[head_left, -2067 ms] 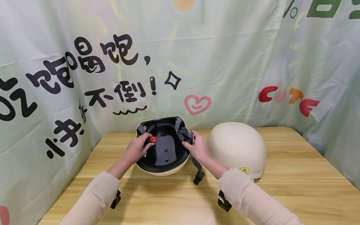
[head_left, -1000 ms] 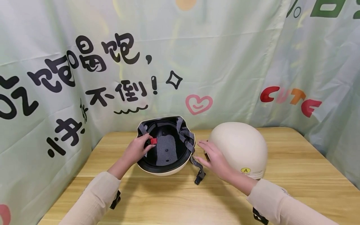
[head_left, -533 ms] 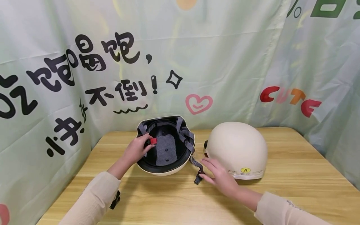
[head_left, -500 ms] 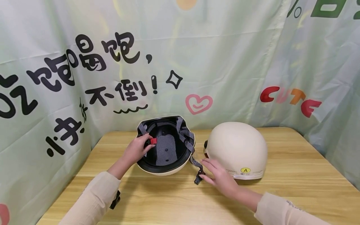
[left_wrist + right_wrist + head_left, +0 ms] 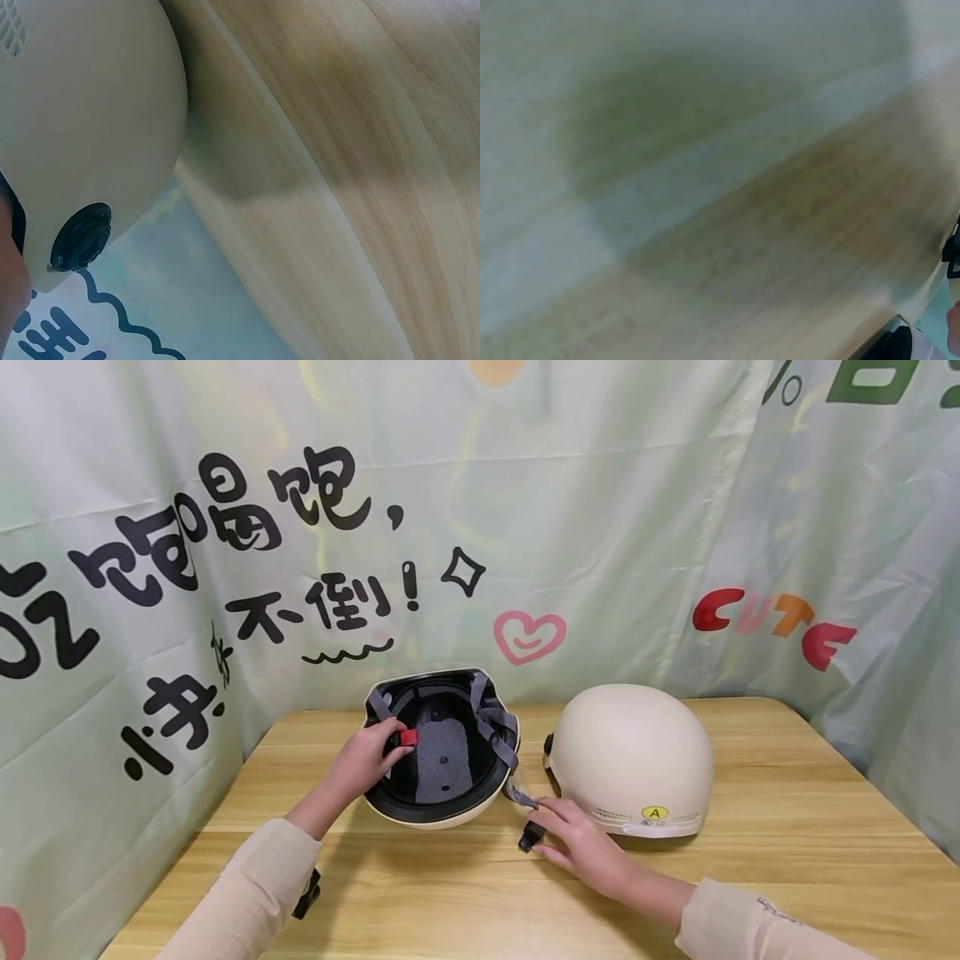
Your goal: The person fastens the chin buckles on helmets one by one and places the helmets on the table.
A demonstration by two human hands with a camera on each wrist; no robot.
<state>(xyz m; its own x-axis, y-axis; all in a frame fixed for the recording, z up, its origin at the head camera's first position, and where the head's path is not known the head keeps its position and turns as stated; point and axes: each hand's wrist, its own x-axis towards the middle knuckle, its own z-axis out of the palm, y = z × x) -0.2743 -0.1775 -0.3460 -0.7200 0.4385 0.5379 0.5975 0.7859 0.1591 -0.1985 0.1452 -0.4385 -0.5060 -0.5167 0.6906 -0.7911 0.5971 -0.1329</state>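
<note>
A cream helmet [image 5: 442, 768] lies upturned at the back of the table, its black padded inside facing me. My left hand [image 5: 360, 764] holds its left side, with the red buckle end [image 5: 408, 737] pinched at the fingertips. In the left wrist view, the smooth shell [image 5: 90, 112] with a black round fitting [image 5: 82, 236] fills the left side. My right hand [image 5: 592, 847] is low on the right, index finger over the grey strap [image 5: 517, 792] hanging from the helmet. The strap's black buckle [image 5: 531, 836] lies between finger and thumb, which stand apart.
A second cream helmet [image 5: 630, 752] stands dome up just beyond my right hand, with a yellow "A" sticker [image 5: 655, 813] on it. Behind the wooden table [image 5: 450, 902] hangs a pale printed cloth [image 5: 600, 527].
My right hand has left the upturned helmet's right rim and come down to the hanging strap, its index finger now over it. The left hand keeps its hold on the red buckle end.
</note>
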